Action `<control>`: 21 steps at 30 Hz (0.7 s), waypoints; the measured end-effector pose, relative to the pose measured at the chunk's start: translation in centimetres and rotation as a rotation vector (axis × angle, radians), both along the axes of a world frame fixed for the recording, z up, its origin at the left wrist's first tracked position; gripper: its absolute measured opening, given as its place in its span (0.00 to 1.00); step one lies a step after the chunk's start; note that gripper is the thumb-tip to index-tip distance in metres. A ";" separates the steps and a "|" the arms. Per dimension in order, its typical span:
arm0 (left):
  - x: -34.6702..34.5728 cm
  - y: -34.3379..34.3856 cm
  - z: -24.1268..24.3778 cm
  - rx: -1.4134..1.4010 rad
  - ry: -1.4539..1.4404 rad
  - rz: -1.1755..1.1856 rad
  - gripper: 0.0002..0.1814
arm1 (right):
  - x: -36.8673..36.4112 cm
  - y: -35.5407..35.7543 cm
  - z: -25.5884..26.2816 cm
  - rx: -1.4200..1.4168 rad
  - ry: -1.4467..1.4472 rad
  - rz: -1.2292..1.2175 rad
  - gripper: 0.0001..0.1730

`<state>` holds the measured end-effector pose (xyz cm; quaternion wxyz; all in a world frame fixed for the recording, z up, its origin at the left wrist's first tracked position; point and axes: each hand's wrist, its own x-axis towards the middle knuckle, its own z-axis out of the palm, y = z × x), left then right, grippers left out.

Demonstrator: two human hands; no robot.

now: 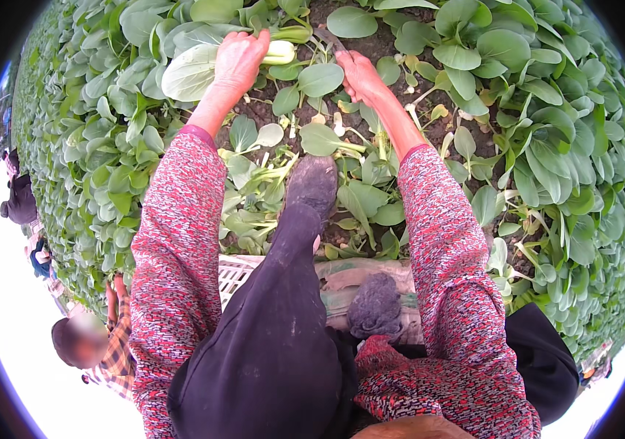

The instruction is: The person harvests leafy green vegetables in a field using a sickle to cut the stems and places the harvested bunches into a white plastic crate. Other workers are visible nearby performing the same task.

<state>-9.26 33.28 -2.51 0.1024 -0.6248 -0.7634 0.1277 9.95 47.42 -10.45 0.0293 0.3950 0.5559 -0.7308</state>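
At the top of the view, my left hand (242,59) is closed around a bok choy (280,52). Its pale stem end points right, and a broad light leaf spreads out on the other side of the fist. Just above it lies a second green stem base (295,34), close to my fingertips. My right hand (357,74) grips a knife (330,40); the blade slants up and left, low over the soil, while the fingers hide the handle. Between the two hands grows a small leafy plant (320,79).
Cut leaves (370,200) litter the soil around my shoe (312,184). Behind it are a white plastic crate (235,274) and a pale sack (340,274). Dense bok choy rows (553,137) stand on both sides. Another person (117,351) works at the lower left.
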 end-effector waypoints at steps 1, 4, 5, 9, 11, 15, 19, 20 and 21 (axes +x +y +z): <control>0.0 0.1 -0.1 0.010 0.003 -0.006 0.26 | -0.2 0.1 -0.5 -0.023 0.014 0.004 0.23; 0.5 0.4 -0.3 0.057 -0.009 -0.016 0.27 | -0.7 0.4 -1.4 -0.031 0.046 0.010 0.23; 0.7 0.4 -0.3 0.073 -0.004 -0.020 0.23 | -0.7 0.4 -1.6 0.001 0.026 0.021 0.24; 1.0 -1.5 0.0 0.082 0.006 -0.002 0.19 | 1.3 -0.5 0.2 0.307 -0.069 0.306 0.24; -0.4 -4.3 -0.1 0.191 -0.161 0.123 0.20 | 3.2 -2.4 1.3 0.314 -0.125 0.387 0.23; 1.8 -6.8 1.9 0.247 -0.348 0.201 0.27 | 5.8 -3.7 1.4 0.690 -0.147 0.297 0.25; 8.3 -8.9 7.5 0.262 -0.682 0.392 0.32 | 8.6 -5.3 4.8 0.077 0.022 -0.264 0.14; 9.6 -9.3 8.6 0.225 -0.714 0.436 0.30 | 9.2 -5.5 5.9 -0.044 0.122 -0.349 0.17; 10.4 -9.9 8.6 0.235 -0.840 0.481 0.31 | 9.5 -5.6 6.7 -0.085 0.270 -0.383 0.19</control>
